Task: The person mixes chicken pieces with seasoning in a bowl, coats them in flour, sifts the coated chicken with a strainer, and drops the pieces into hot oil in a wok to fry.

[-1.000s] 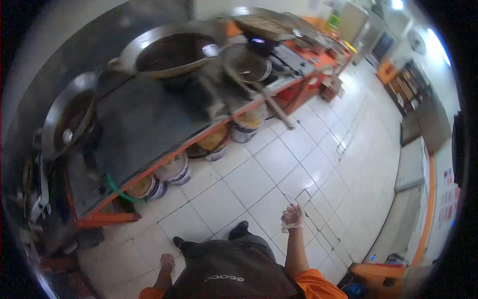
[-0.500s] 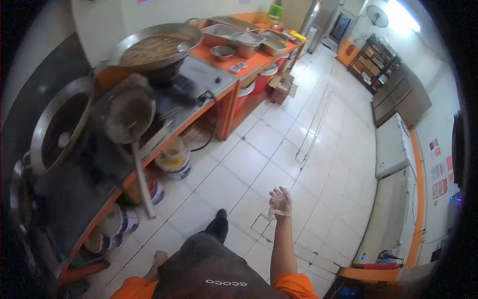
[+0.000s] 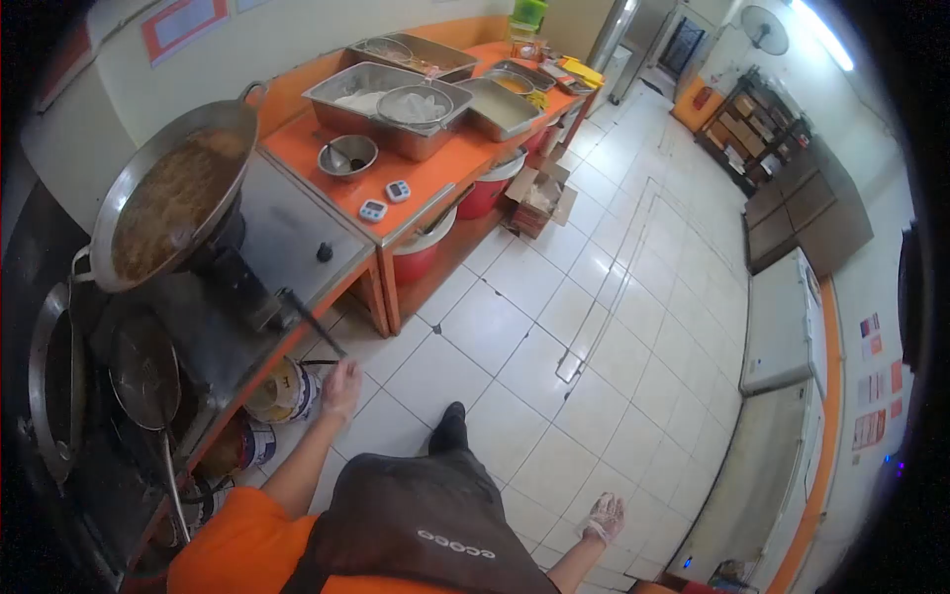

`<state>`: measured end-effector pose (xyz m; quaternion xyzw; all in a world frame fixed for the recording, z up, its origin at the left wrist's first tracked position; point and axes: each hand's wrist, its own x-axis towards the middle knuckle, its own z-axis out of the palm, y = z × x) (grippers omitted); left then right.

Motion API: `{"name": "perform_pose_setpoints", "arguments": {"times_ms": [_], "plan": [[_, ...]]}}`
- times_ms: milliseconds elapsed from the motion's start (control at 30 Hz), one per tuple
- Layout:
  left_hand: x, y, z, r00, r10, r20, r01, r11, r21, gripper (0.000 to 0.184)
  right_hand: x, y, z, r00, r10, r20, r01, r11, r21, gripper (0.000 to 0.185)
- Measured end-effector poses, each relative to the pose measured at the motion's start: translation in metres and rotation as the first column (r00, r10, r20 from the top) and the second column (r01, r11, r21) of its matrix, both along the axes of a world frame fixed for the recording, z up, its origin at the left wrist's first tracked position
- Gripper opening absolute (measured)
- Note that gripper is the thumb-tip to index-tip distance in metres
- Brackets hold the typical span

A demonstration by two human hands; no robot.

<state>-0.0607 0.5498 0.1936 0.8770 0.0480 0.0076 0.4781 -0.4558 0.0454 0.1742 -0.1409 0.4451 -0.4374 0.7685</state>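
Note:
My left hand [image 3: 341, 389] is beside the cooking counter, its fingers loosely curled with nothing visible in them. Its fingertips are nearest to the end of a dark rod [image 3: 315, 325] that sticks out from the burner; whether they touch is unclear. My right hand [image 3: 606, 517], in a clear plastic glove, hangs low over the tiled floor, fingers slightly bent and holding nothing. A large wok [image 3: 183, 203] with bubbling brown oil stands on the burner. A long-handled strainer [image 3: 144, 368] rests at the lower left, next to another wok [image 3: 57, 381].
An orange table [image 3: 307, 163] bears metal trays, a small bowl [image 3: 347, 156] and two timers [image 3: 372, 210]. Red buckets [image 3: 426, 247] and a cardboard box [image 3: 539, 203] are beneath and beside it. Tubs [image 3: 282, 391] stand under the counter. White freezers [image 3: 782, 322] line the right wall.
The view has moved forward along the counter, so the oil-filled wok and orange table are nearer. My left hand has come forward and up; my right hand has swung back and down.

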Motion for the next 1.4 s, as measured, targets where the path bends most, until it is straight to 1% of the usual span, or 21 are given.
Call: {"name": "perform_pose_setpoints", "arguments": {"times_ms": [33, 100, 133, 200, 233, 267, 300, 367, 467, 533, 600, 700, 767, 867, 933, 1000, 1067, 1100, 1200, 1300, 1400], "plan": [[0.035, -0.025, 0.027, 0.989, -0.024, 0.148, 0.03, 0.999, -0.038, 0.024, 0.018, -0.018, 0.003, 0.998, -0.027, -0.053, 0.029, 0.999, 0.029, 0.045], [0.109, -0.067, 0.099, 0.964, -0.117, 0.24, 0.087, 0.988, 0.131, 0.028, 0.086, -0.067, -0.002, 0.998, 0.065, 0.018, -0.066, 0.998, 0.023, 0.045], [0.14, -0.087, 0.125, 0.976, -0.051, 0.213, 0.024, 0.992, 0.127, 0.03, 0.117, -0.093, -0.006, 0.993, 0.11, 0.052, -0.111, 0.994, 0.02, 0.045], [0.213, -0.117, 0.169, 0.985, 0.009, 0.175, -0.035, 0.989, 0.144, 0.034, 0.211, -0.139, -0.003, 0.961, 0.271, -0.045, -0.274, 0.959, -0.069, 0.042], [0.252, -0.125, 0.184, 0.988, 0.006, 0.152, -0.031, 0.986, 0.161, 0.035, 0.26, -0.165, -0.003, 0.921, 0.388, 0.046, -0.378, 0.914, -0.144, 0.043], [0.291, -0.129, 0.188, 0.958, -0.033, 0.283, -0.012, 0.988, 0.156, 0.035, 0.312, -0.188, -0.001, 0.854, 0.504, 0.128, -0.468, 0.853, -0.23, 0.044], [0.325, -0.137, 0.201, 0.908, -0.07, 0.413, 0.006, 0.988, 0.152, 0.036, 0.37, -0.19, 0.029, 0.83, 0.553, 0.073, -0.515, 0.81, -0.279, 0.046], [0.383, -0.151, 0.238, 0.958, -0.055, 0.281, -0.038, 0.949, 0.314, 0.034, 0.479, -0.195, 0.081, 0.777, 0.628, 0.038, -0.587, 0.745, -0.316, 0.05], [0.519, -0.139, 0.183, 0.959, -0.159, 0.235, -0.014, 0.802, 0.597, 0.031, 0.62, -0.2, 0.12, 0.702, 0.712, -0.006, -0.646, 0.633, -0.426, 0.053], [0.586, -0.132, 0.139, 0.981, -0.179, 0.08, 0.078, 0.728, 0.681, 0.026, 0.686, -0.198, 0.128, 0.653, 0.757, -0.026, -0.662, 0.554, -0.504, 0.054], [0.628, -0.138, 0.137, 0.979, -0.203, 0.013, 0.14, 0.719, 0.681, 0.025, 0.748, -0.192, 0.138, 0.609, 0.793, -0.02, -0.677, 0.507, -0.533, 0.054], [0.649, -0.157, 0.149, 0.986, -0.169, -0.009, 0.145, 0.814, 0.562, 0.025, 0.836, -0.18, 0.156, 0.569, 0.813, -0.123, -0.743, 0.443, -0.502, 0.055], [0.658, -0.17, 0.167, 0.993, -0.039, -0.111, 0.088, 0.873, 0.48, 0.022, 0.888, -0.177, 0.164, 0.456, 0.882, -0.12, -0.822, 0.365, -0.438, 0.053], [0.67, -0.177, 0.185, 0.982, -0.024, -0.189, 0.075, 0.962, 0.263, 0.028, 0.979, -0.155, 0.178, 0.242, 0.962, -0.129, -0.871, 0.157, -0.465, 0.046], [0.676, -0.181, 0.179, 0.942, 0.233, -0.243, -0.242, 0.97, -0.01, 0.037, 1.037, -0.097, 0.198, 0.201, 0.951, -0.237, -0.829, 0.036, -0.558, 0.039], [0.679, -0.188, 0.188, 0.937, 0.238, -0.255, -0.324, 0.864, -0.385, 0.042, 1.092, -0.041, 0.223, 0.108, 0.971, -0.215, -0.808, -0.04, -0.587, 0.032], [0.681, -0.202, 0.197, 0.961, 0.206, -0.182, -0.272, 0.618, -0.737, 0.047, 1.141, 0.0, 0.233, -0.194, 0.89, -0.412, -0.782, -0.394, -0.484, 0.023], [0.684, -0.21, 0.201, 0.968, 0.215, -0.133, -0.224, 0.483, -0.846, 0.049, 1.161, 0.023, 0.224, -0.188, 0.847, -0.498, -0.682, -0.477, -0.554, 0.019], [0.693, -0.23, 0.201, 0.943, 0.333, -0.006, -0.086, 0.228, -0.97, 0.057, 1.187, 0.083, 0.242, -0.194, 0.735, -0.65, -0.336, -0.672, -0.66, 0.014], [0.698, -0.241, 0.193, 0.875, 0.482, 0.052, -0.011, 0.128, -0.992, 0.065, 1.202, 0.113, 0.251, -0.036, 0.559, -0.828, 0.053, -0.827, -0.56, 0.019], [0.694, -0.249, 0.192, 0.818, 0.575, 0.011, -0.004, 0.024, -1.0, 0.069, 1.206, 0.127, 0.253, -0.187, 0.534, -0.825, 0.12, -0.821, -0.558, 0.022]]}}
